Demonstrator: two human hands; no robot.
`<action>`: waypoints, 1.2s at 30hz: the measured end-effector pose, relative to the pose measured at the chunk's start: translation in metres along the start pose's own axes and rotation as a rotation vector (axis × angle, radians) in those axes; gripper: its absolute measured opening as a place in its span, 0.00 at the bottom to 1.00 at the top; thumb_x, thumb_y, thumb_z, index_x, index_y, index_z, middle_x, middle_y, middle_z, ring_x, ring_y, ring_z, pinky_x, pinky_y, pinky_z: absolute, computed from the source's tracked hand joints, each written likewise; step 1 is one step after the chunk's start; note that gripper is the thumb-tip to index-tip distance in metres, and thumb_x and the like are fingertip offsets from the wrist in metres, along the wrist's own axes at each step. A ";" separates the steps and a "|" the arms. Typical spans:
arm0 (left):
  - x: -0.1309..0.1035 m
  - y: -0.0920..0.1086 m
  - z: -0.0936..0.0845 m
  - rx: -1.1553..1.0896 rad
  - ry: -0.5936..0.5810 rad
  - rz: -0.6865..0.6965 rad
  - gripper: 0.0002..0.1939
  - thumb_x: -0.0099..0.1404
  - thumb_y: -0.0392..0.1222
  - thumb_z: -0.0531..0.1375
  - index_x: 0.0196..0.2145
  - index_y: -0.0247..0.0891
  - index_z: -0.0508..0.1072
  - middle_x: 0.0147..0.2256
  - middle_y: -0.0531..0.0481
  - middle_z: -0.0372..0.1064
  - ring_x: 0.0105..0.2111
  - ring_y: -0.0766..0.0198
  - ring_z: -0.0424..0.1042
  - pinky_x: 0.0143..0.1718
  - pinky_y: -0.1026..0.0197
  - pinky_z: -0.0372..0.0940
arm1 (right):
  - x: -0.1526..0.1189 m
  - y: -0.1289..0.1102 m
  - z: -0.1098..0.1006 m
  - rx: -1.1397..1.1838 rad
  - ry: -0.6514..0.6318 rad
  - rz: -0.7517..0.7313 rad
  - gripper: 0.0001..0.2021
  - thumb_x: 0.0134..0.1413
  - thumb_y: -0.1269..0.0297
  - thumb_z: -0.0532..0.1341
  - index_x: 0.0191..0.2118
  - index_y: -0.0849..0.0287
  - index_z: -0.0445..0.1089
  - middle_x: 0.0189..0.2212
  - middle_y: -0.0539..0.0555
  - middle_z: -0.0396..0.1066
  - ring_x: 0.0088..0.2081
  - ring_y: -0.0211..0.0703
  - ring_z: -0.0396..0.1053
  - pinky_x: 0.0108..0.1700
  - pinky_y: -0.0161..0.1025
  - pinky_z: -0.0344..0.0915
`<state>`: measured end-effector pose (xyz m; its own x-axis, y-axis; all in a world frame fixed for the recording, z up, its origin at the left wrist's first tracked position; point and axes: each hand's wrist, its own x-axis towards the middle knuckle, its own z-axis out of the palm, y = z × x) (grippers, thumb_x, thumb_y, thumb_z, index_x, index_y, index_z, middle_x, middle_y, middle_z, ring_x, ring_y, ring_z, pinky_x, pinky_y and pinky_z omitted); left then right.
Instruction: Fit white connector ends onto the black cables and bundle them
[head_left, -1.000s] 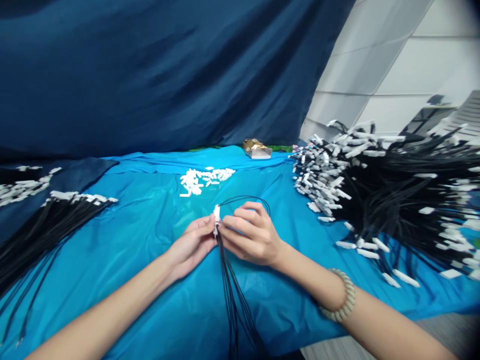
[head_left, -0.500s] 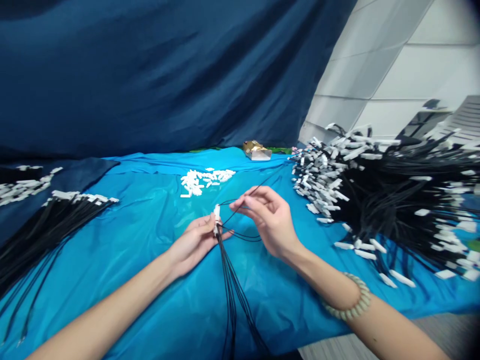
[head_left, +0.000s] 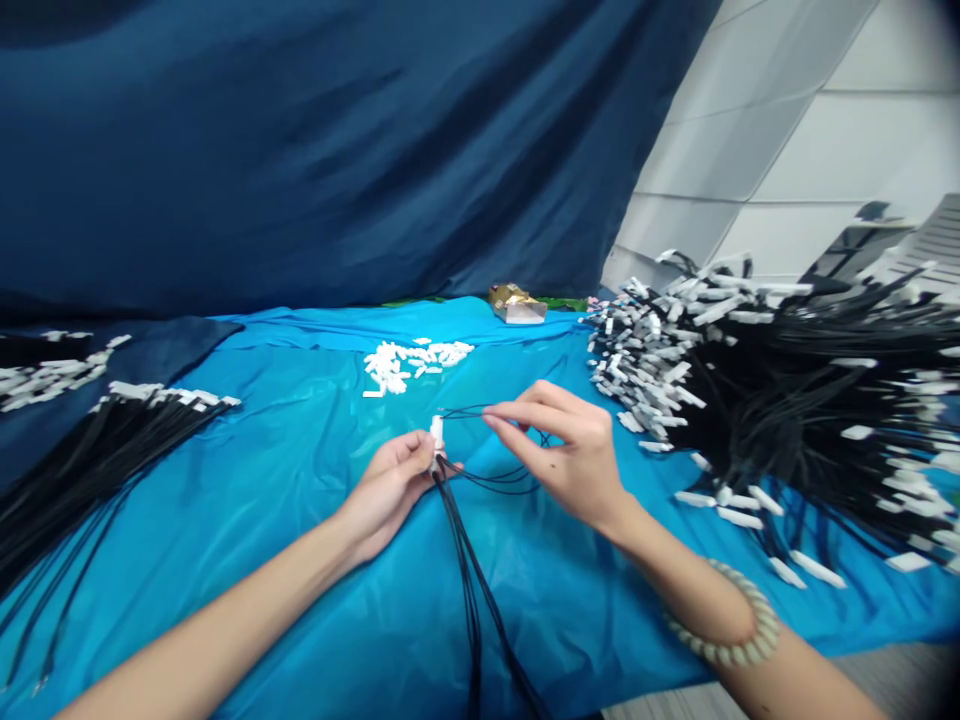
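The left hand (head_left: 394,485) is pinched shut on a small white plug (head_left: 436,432), which stands upright between its finger and thumb. A bunch of thin black wires (head_left: 469,570) hangs down from just under the white plug and runs off toward the person.

Just to the right of the white plug is the right hand (head_left: 574,455). Its thumb and first finger are pressed together on one loose black wire (head_left: 461,412), and the tip of that wire points at the white plug. More of the thin wire loops lie under this hand. A bead bracelet (head_left: 731,630) sits on the right wrist.

All of this is over the surface, which is covered by a shiny blue cloth (head_left: 300,470). Behind the white plug, near it, is a little pile of white plugs (head_left: 409,360). Farther behind is a small gold box (head_left: 516,303). Well to the right of the white plug is a big heap of black wires with white ends (head_left: 795,390). Well to the left lies a flat bundle of black wires (head_left: 90,450).
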<state>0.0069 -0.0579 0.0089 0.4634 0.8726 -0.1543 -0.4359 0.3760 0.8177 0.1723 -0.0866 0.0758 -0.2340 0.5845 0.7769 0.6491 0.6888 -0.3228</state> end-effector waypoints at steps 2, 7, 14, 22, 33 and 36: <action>-0.001 0.001 0.000 -0.006 -0.013 0.035 0.07 0.54 0.40 0.59 0.25 0.32 0.67 0.24 0.53 0.63 0.28 0.69 0.66 0.41 0.60 0.60 | -0.002 -0.001 0.005 -0.020 -0.040 -0.028 0.04 0.48 0.73 0.59 0.30 0.62 0.71 0.24 0.51 0.66 0.26 0.34 0.60 0.29 0.35 0.58; -0.002 0.000 -0.001 0.012 -0.029 0.080 0.07 0.55 0.40 0.58 0.25 0.33 0.67 0.24 0.54 0.62 0.27 0.70 0.65 0.41 0.60 0.60 | -0.003 0.002 0.007 -0.030 -0.039 -0.048 0.02 0.47 0.73 0.59 0.28 0.63 0.70 0.23 0.51 0.66 0.24 0.34 0.58 0.28 0.36 0.56; -0.002 0.000 -0.002 0.014 -0.033 0.102 0.07 0.54 0.41 0.58 0.26 0.33 0.67 0.25 0.54 0.62 0.28 0.69 0.65 0.43 0.59 0.59 | -0.002 0.001 0.006 -0.046 -0.052 -0.072 0.02 0.47 0.74 0.59 0.28 0.64 0.69 0.23 0.51 0.67 0.24 0.34 0.58 0.29 0.37 0.55; -0.002 -0.001 -0.004 0.014 -0.038 0.104 0.08 0.55 0.42 0.58 0.26 0.33 0.67 0.26 0.54 0.62 0.29 0.70 0.65 0.42 0.59 0.59 | -0.004 0.002 0.004 -0.046 -0.051 -0.058 0.02 0.47 0.74 0.59 0.28 0.63 0.69 0.23 0.51 0.66 0.24 0.34 0.58 0.29 0.37 0.55; -0.002 0.001 -0.002 0.115 -0.001 0.119 0.10 0.52 0.45 0.60 0.26 0.34 0.67 0.26 0.53 0.64 0.31 0.67 0.66 0.41 0.61 0.58 | -0.002 -0.003 0.006 -0.043 -0.067 0.037 0.04 0.49 0.72 0.57 0.27 0.62 0.69 0.21 0.50 0.64 0.24 0.33 0.57 0.29 0.36 0.55; -0.002 0.001 -0.003 0.149 -0.010 0.128 0.10 0.53 0.45 0.59 0.25 0.34 0.67 0.25 0.53 0.63 0.30 0.68 0.65 0.41 0.62 0.57 | -0.002 -0.004 0.006 -0.063 -0.101 0.061 0.05 0.49 0.71 0.57 0.26 0.63 0.68 0.20 0.50 0.63 0.24 0.33 0.56 0.30 0.37 0.54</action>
<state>0.0030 -0.0585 0.0087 0.4197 0.9068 -0.0386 -0.3735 0.2113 0.9033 0.1660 -0.0876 0.0719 -0.2623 0.6671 0.6973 0.7080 0.6240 -0.3306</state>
